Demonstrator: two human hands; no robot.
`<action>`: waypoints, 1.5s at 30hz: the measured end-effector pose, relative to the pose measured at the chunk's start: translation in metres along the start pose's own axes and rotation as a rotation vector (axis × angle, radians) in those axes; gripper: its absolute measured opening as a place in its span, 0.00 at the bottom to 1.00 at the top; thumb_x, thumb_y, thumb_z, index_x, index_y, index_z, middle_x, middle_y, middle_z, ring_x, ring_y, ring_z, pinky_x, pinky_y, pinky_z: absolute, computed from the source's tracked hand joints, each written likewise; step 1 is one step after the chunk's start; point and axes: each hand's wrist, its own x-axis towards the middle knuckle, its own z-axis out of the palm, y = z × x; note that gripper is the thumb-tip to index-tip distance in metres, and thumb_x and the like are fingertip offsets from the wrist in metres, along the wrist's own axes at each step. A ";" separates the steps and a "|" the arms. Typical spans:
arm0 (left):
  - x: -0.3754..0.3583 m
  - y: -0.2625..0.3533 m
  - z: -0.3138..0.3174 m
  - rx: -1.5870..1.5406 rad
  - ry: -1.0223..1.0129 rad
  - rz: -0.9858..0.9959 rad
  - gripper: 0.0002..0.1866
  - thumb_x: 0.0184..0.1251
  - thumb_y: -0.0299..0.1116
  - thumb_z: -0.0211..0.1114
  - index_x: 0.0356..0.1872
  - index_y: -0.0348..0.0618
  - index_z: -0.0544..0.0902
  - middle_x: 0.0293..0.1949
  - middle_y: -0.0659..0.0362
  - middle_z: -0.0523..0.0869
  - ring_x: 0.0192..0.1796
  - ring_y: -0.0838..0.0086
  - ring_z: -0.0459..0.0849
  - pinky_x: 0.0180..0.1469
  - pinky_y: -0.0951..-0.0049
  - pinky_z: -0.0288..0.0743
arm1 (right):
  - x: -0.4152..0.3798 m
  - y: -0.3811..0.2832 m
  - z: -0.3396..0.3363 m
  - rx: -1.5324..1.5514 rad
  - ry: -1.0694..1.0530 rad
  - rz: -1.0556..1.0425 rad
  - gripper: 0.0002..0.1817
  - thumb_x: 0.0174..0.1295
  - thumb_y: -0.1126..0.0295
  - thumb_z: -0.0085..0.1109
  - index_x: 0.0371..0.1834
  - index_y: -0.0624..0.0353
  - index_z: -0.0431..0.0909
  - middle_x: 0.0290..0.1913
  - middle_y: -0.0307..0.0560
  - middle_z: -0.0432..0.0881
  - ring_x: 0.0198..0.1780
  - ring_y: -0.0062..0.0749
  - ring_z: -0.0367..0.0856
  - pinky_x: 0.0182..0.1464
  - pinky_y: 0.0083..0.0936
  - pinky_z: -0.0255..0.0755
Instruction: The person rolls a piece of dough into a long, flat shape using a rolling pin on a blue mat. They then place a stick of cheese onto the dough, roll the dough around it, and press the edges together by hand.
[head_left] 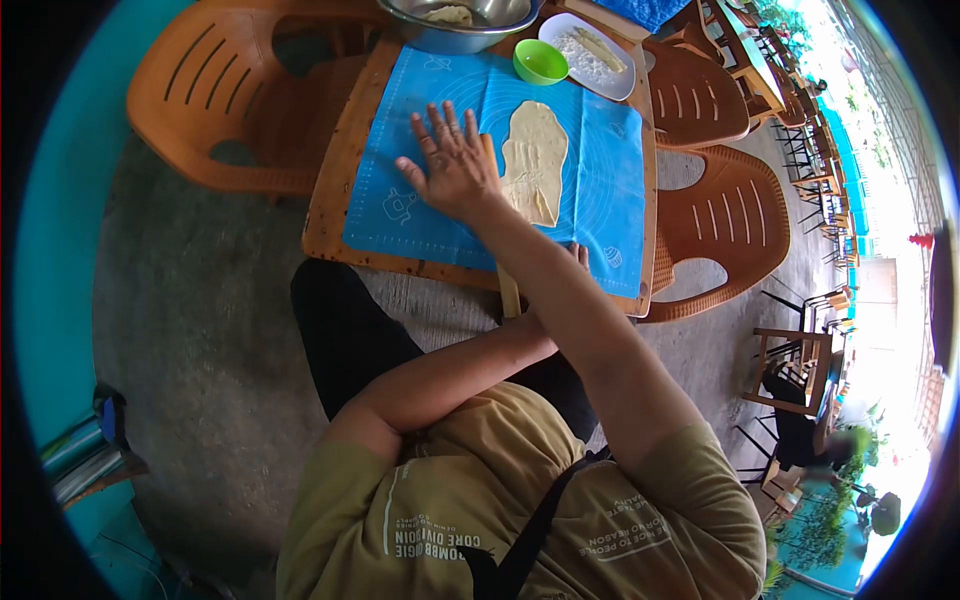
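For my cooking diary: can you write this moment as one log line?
right hand: flat, open, on thin wooden rolling pin | left hand: mostly hidden | flat pale dough: on blue silicone mat

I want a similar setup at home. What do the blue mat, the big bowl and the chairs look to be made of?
The blue mat looks like silicone or soft plastic: thin, matte, printed with markings. The big bowl seems stainless steel, grey with bright glints. The chairs look like moulded plastic, smooth orange with slotted backs.
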 end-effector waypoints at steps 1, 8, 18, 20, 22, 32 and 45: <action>0.002 -0.002 -0.003 -0.357 -0.087 -0.002 0.43 0.80 0.58 0.56 0.76 0.22 0.68 0.80 0.28 0.64 0.84 0.35 0.59 0.87 0.45 0.51 | 0.001 -0.008 0.002 0.089 0.031 -0.007 0.44 0.83 0.35 0.32 0.89 0.57 0.55 0.89 0.58 0.54 0.91 0.50 0.41 0.91 0.51 0.28; 0.001 -0.019 -0.008 -0.427 -0.194 0.065 0.53 0.76 0.69 0.52 0.76 0.19 0.67 0.82 0.30 0.61 0.86 0.40 0.56 0.88 0.44 0.46 | -0.011 -0.057 -0.019 0.182 0.133 -0.021 0.38 0.82 0.46 0.48 0.85 0.61 0.63 0.85 0.63 0.61 0.90 0.54 0.47 0.89 0.53 0.36; 0.007 -0.031 -0.008 -0.624 -0.202 0.071 0.51 0.72 0.67 0.57 0.75 0.23 0.71 0.81 0.32 0.65 0.85 0.44 0.60 0.88 0.45 0.48 | -0.087 -0.026 -0.065 0.073 -0.319 0.255 0.45 0.73 0.52 0.65 0.84 0.68 0.59 0.59 0.61 0.80 0.51 0.49 0.90 0.48 0.40 0.87; 0.007 -0.034 -0.014 -0.692 -0.237 0.068 0.51 0.72 0.67 0.57 0.75 0.23 0.71 0.81 0.33 0.65 0.85 0.44 0.60 0.88 0.44 0.47 | -0.095 -0.025 -0.059 0.083 -0.277 0.207 0.45 0.73 0.52 0.64 0.84 0.69 0.58 0.60 0.63 0.80 0.50 0.49 0.91 0.48 0.40 0.88; 0.005 -0.031 -0.007 -0.672 -0.212 0.065 0.51 0.71 0.67 0.59 0.75 0.24 0.71 0.81 0.33 0.64 0.86 0.44 0.58 0.88 0.44 0.45 | -0.096 -0.027 -0.062 0.029 -0.249 0.197 0.42 0.76 0.60 0.59 0.86 0.70 0.54 0.59 0.59 0.79 0.51 0.45 0.91 0.47 0.36 0.88; -0.026 -0.030 -0.033 -0.740 0.038 0.163 0.37 0.80 0.51 0.56 0.74 0.24 0.71 0.82 0.34 0.64 0.87 0.44 0.58 0.87 0.42 0.48 | -0.097 -0.002 -0.052 0.146 -0.228 0.287 0.40 0.72 0.65 0.59 0.84 0.71 0.58 0.57 0.68 0.82 0.43 0.57 0.92 0.45 0.44 0.89; -0.019 -0.204 -0.072 -1.088 0.031 -0.231 0.14 0.80 0.35 0.65 0.58 0.38 0.87 0.57 0.49 0.90 0.60 0.55 0.89 0.62 0.54 0.83 | -0.145 0.055 -0.053 0.287 0.176 0.394 0.21 0.66 0.66 0.65 0.59 0.62 0.75 0.48 0.58 0.83 0.48 0.56 0.86 0.48 0.49 0.80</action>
